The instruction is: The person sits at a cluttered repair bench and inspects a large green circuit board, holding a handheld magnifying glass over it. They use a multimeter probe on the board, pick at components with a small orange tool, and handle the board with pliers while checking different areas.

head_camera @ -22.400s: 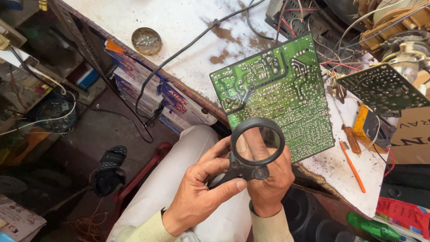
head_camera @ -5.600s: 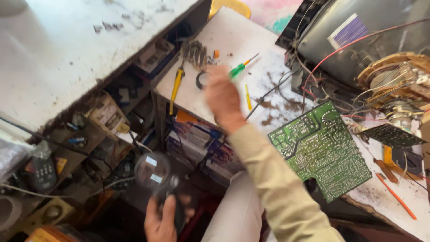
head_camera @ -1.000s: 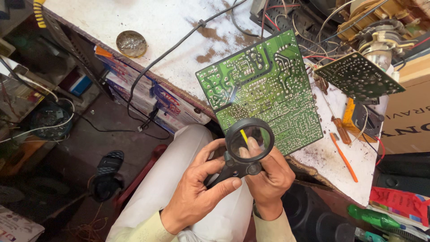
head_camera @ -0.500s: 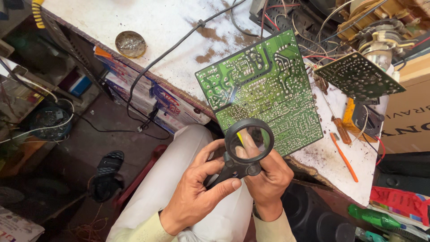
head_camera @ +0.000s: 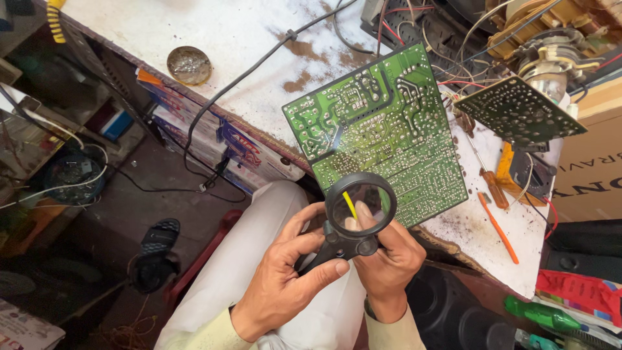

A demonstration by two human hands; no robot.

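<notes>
over our lap, just below the table (head_camera: 214, 39) edge, we hold a black magnifying glass (head_camera: 360, 209) with our left hand (head_camera: 285, 279), fingers clamped around its handle, while our right hand (head_camera: 387, 262) closes on the hinge from the other side, a thin yellow tool (head_camera: 350, 205) showing through the lens. we judge the glass could twist or drop if either grip loosens, and the green circuit board (head_camera: 382, 123) just beyond overhangs the table edge, so a knock from our knuckles could tip it. both wrists are bent inward, palms facing each other.
</notes>
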